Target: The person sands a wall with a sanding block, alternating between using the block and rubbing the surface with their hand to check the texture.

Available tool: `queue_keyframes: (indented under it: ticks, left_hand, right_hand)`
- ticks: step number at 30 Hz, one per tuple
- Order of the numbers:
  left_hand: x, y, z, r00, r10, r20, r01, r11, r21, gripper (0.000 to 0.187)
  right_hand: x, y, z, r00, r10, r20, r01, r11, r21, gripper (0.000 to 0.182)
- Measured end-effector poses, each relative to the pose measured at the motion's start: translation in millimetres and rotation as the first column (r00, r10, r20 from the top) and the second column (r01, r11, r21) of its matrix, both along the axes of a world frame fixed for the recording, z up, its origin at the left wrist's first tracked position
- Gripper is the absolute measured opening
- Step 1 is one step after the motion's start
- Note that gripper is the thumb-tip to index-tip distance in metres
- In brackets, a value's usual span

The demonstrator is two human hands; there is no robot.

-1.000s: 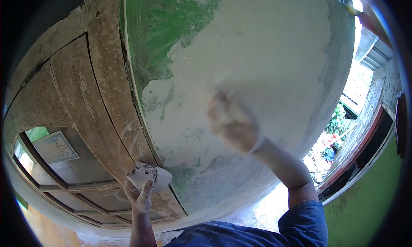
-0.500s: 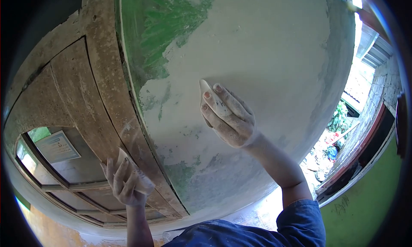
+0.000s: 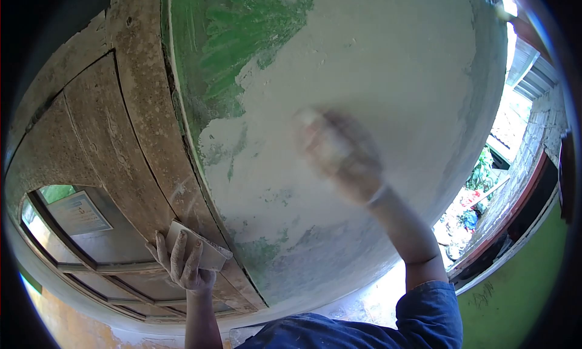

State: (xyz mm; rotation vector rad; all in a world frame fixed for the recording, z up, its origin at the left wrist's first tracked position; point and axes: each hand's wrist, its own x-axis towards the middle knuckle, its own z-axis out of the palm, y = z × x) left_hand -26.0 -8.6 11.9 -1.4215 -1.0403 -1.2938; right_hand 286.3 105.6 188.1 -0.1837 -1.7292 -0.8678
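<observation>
Over the patchily coated wall (image 3: 376, 64), the right hand (image 3: 342, 152) blurs, grip unclear; left hand (image 3: 193, 273), fingers spread, holds a pale plate (image 3: 212, 255) near the wall's edge.

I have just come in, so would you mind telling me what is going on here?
A person holds a flat, pale piece in the left hand, near the brown wooden frame. The right hand is at or just in front of the wall, too blurred to tell what it grips. Much of the wall is pale, with green paint showing at the upper left and fainter greenish patches lower down.
</observation>
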Motion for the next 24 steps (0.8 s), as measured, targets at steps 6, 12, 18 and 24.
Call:
queue_keyframes:
  ticks: [6, 12, 18, 24]
  left_hand:
    - [0.8, 1.2, -1.9, 0.999, 0.026, 0.03, -0.026, 1.0, -0.008, 0.019]
    - [0.2, 0.3, -0.3, 1.0, 0.001, -0.013, -0.001, 1.0, -0.006, 0.028]
    - [0.4, 1.1, -0.2, 0.999, 0.034, -0.006, -0.034, 0.999, -0.002, 0.03]
    - [2.8, 0.8, 0.2, 1.0, 0.026, -0.001, -0.026, 1.0, -0.007, 0.031]
  right_hand:
    - [26.3, 1.4, 27.6, 0.938, -0.108, -0.33, 0.105, 0.994, -0.03, 0.02]
    - [-23.1, -3.1, -67.7, 0.97, 0.135, 0.205, -0.128, 0.991, -0.047, 0.029]
    - [47.7, 4.3, 26.1, 0.89, -0.208, -0.406, 0.126, 0.968, -0.219, 0.027]
    - [-12.8, -7.8, -43.7, 0.993, 0.101, 0.068, -0.078, 0.956, -0.284, 0.031]
